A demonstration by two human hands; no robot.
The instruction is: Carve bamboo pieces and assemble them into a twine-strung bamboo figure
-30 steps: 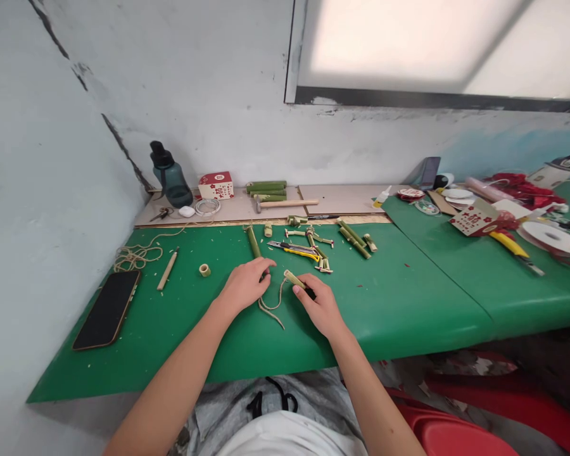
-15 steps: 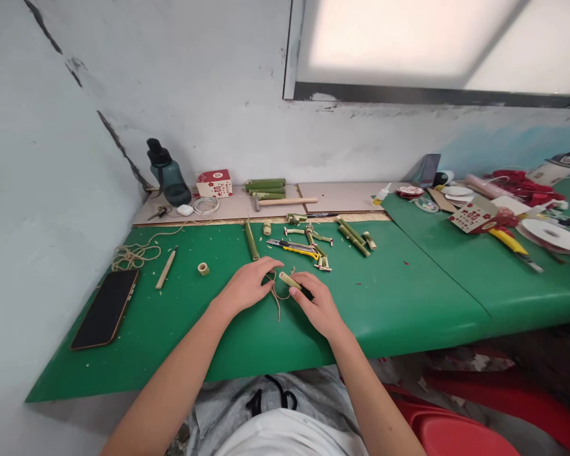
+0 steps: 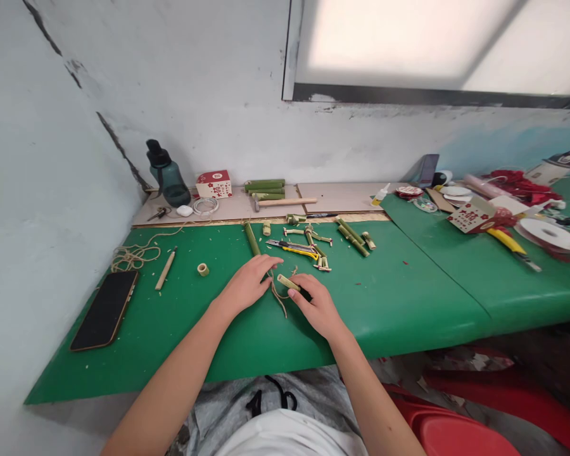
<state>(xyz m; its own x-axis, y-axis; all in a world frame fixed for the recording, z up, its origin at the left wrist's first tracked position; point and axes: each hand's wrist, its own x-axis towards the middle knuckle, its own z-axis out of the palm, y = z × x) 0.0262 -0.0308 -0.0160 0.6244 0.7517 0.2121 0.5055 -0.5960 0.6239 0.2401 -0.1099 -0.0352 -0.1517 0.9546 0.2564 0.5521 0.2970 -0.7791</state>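
Note:
Between the thumb and fingers of my right hand [image 3: 317,305] is a short bamboo tube [image 3: 288,282], its hollow end pointing left. My left hand [image 3: 246,285] is closed with its thumb against a thin cord [image 3: 279,306], and the cord loops across to the tube. Just beyond my hands lie a yellow utility knife [image 3: 300,251] and a small figure of jointed bamboo pieces [image 3: 323,242]. A green bamboo stick [image 3: 251,239] lies past my left fingers, and a bamboo ring [image 3: 203,270] rests to the left.
On the green tabletop [image 3: 180,354] at left lie a phone [image 3: 105,310], a pencil-like tool [image 3: 166,269] and tangled twine [image 3: 133,256]. Along the back are a water bottle [image 3: 167,177], a hammer [image 3: 285,202] and a glue bottle [image 3: 380,194]. Ribbon spools [image 3: 546,237] crowd the right.
The loose end of the cord has swung slightly right. Both hands stay almost in place, with the tube still in the right one.

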